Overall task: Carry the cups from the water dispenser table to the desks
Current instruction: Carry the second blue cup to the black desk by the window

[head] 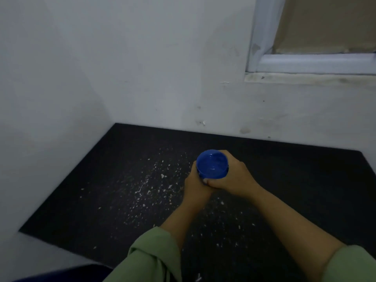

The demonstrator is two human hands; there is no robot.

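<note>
Blue cup (pixel 212 164) gripped upright by both hands, left hand (pixel 196 185) wrapped at 8 o'clock, right hand (pixel 234 177) at 4 o'clock, held above dark speckled bench (pixel 114 192), window (pixel 313 35) at 1 o'clock.

Blue cup (pixel 212 164) in both hands, seemingly upright

The blue cup (pixel 212 164) has its lower body hidden by both hands' grip.

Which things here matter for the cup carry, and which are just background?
Job:
blue cup
left hand, gripping the cup
right hand, gripping the cup
dark desk

Background:
white specks on the desk
window frame
white wall
</note>
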